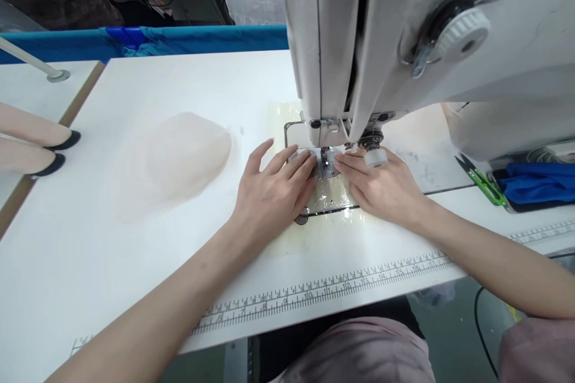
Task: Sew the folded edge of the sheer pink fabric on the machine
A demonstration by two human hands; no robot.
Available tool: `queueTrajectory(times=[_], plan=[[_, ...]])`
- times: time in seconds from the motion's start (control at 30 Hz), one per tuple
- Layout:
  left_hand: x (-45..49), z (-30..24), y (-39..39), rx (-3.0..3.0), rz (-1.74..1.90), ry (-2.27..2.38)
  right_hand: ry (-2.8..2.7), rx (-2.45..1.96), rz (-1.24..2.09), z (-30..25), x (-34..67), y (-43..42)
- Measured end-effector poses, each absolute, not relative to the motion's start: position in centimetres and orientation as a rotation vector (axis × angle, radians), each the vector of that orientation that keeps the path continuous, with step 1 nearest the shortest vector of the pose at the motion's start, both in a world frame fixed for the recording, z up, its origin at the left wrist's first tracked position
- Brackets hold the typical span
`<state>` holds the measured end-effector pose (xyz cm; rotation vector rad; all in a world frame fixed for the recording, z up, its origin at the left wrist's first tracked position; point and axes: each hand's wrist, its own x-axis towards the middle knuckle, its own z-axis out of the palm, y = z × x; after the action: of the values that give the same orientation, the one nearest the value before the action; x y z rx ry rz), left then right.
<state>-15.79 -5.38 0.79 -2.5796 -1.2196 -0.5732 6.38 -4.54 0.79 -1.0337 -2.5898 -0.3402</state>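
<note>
My left hand (275, 188) lies with its fingers spread on the plate of a sewing machine (332, 30), just left of the presser foot (325, 158). My right hand (384, 188) rests on the other side of the foot, fingers stretched flat and their tips close to it. Whether a thin piece of material lies under the fingertips, I cannot make out. A sheer, pale beige rounded piece (191, 152) lies on the white table (90, 239), left of my left hand.
Two pale beige pieces with black rounded ends (33, 137) reach in from the left. Green-handled thread snips (483, 182) lie by a dark tray with blue cloth (541, 182) at the right. A printed ruler (330, 290) follows the table's front edge. More beige material (420, 128) lies behind my right hand.
</note>
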Motion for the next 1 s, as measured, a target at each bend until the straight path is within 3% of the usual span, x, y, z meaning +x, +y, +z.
queueTrajectory(times=[0.13,0.33,0.4,0.53,1.0], plan=[[-15.7,0.9,-5.9,-2.631,-0.665,-1.135,-2.515,-1.069,-0.086,1.1,6.2,-4.7],[-15.7,2.1,-6.6,-3.1,-1.028,-1.138,-1.902,-0.85,1.519,2.8,6.4,-5.1],[-16.2,2.8,-6.7,-3.327,-1.165,-1.346,-1.694,-0.816,1.778,3.1,6.6,-4.9],[-17.2,3.9,-6.8,-3.431,-1.367,-1.757,-1.594,-0.788,1.914,3.1,6.6,-4.6],[-17.4,5.2,-6.9,-3.38,-1.597,-2.101,-1.61,-0.972,1.913,3.3,6.6,-5.0]])
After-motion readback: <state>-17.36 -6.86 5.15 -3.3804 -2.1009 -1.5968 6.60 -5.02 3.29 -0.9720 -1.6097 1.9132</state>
